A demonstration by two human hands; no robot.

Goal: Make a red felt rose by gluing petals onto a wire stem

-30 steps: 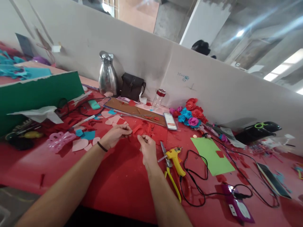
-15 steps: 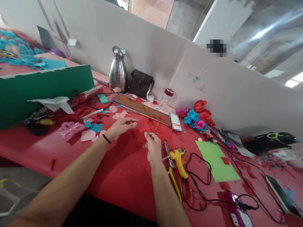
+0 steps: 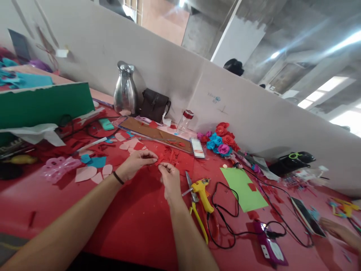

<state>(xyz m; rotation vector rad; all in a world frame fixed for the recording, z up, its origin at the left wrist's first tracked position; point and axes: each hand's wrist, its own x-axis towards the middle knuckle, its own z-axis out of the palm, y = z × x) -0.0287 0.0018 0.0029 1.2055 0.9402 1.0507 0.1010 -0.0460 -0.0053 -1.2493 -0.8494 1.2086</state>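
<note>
My left hand (image 3: 137, 162) and my right hand (image 3: 170, 180) are close together over the red table. Both have thumb and fingers pinched at a small piece of red paper (image 3: 160, 159), which blends into the red behind it, so its outline is hard to make out. Red paper scraps (image 3: 172, 153) lie just beyond the fingertips. Beside my right hand are pliers or shears with yellow handles (image 3: 199, 222) and a yellow glue gun (image 3: 203, 194). Pink paper petals (image 3: 86, 174) and a blue paper piece (image 3: 96, 162) lie left of my left hand.
A steel jug (image 3: 125, 90), a dark bag (image 3: 154, 105) and a red-lidded jar (image 3: 184, 121) stand along the partition. Paper flowers (image 3: 221, 139), a green sheet (image 3: 244, 190), black cords and a purple power strip (image 3: 269, 242) lie rightward. Another person's hand (image 3: 334, 227) shows at far right.
My two hands have come closer together, and my left fingers have closed to a pinch at the red paper. The view has swung right, bringing another person's hand in.
</note>
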